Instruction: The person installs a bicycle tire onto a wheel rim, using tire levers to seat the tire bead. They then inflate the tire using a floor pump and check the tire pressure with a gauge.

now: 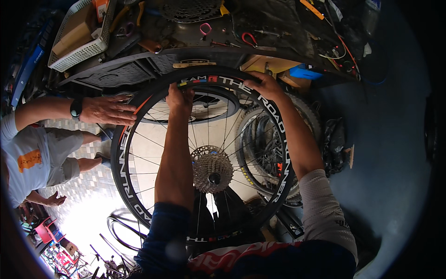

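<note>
A bicycle wheel [121,173] with a black tyre and a dark deep rim with white lettering stands in front of my body. My left hand [180,97] reaches through the spokes' area and is closed on the inner edge of the rim at the top. Just to the right along the top, my right hand [265,86] grips the tyre and rim, with its fingers partly hidden behind the wheel. At the hub sits a silver cassette [218,169] of several sprockets. Another person's hand [106,111], wearing a wristband, lies against the tyre's upper left.
Beyond the wheel runs a dark workbench [283,21] with pliers, a large chainring [191,9] and a white plastic basket [100,46] holding boxes. More wheels [251,139] lean below the bench. The co-worker [35,158] stands at the left; tubes or tyres lie lower left.
</note>
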`<state>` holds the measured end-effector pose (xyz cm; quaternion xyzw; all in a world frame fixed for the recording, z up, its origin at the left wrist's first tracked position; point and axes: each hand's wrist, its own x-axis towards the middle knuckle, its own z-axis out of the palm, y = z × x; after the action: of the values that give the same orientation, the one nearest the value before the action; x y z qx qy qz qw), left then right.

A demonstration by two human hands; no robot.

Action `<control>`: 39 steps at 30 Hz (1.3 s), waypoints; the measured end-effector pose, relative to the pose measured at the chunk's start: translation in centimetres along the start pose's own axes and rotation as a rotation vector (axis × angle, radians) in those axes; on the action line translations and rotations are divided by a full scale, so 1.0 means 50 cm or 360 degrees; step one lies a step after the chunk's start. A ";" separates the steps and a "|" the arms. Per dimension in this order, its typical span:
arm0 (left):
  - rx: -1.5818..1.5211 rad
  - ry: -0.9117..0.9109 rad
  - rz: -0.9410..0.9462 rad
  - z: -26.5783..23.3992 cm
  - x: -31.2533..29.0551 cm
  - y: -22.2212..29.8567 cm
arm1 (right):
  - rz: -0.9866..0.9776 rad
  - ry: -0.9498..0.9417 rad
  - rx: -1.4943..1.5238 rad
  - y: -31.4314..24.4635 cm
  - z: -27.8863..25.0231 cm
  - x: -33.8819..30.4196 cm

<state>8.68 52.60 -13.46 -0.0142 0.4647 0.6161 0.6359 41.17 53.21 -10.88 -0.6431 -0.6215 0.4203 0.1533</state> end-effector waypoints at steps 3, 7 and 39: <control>-0.0004 0.0042 -0.0003 0.005 -0.003 0.000 | -0.0026 -0.0094 0.0126 0.006 -0.005 0.008; 0.0044 0.0079 -0.0010 0.007 -0.001 0.000 | 0.0087 -0.0219 0.0169 0.022 -0.010 0.012; 0.0022 -0.0019 -0.0112 -0.019 0.036 -0.015 | 0.0232 -0.0401 -0.0016 -0.025 -0.019 0.074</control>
<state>8.39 53.28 -15.50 -0.0225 0.4643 0.5901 0.6601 40.54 57.17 -10.71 -0.6295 -0.5894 0.5047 0.0399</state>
